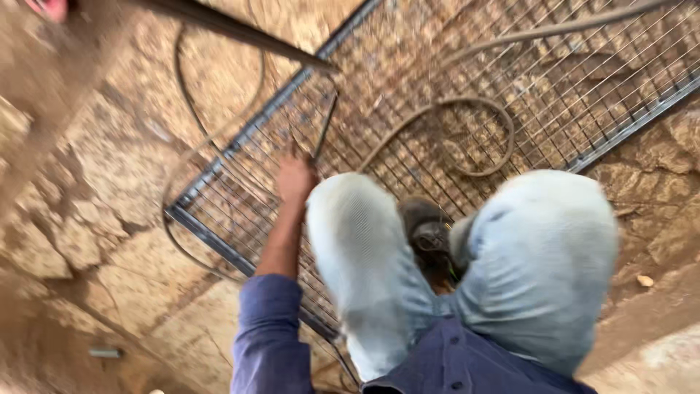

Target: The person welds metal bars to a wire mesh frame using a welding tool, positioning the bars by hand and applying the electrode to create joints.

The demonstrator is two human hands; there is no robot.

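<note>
The left hand (295, 177) is seen stretched forward from a blue sleeve (268, 332), resting on or just above a wire mesh panel (554, 95) that lies flat on the stony ground (95, 182). How far its fingers are closed cannot be told, since the picture is blurred; a thin dark rod (326, 125) rises from just beyond the fingertips, and whether it is gripped cannot be told either. The right hand is hidden behind the knees. The panel's dark frame (208, 233) runs from the near left toward the far centre. Two knees in pale trousers (539, 255) are bent over the near edge of the mesh. A hose (467, 109) is looped across the mesh, further off and to the right of the hand. A dark rounded object (426, 230) is set between the knees.
</note>
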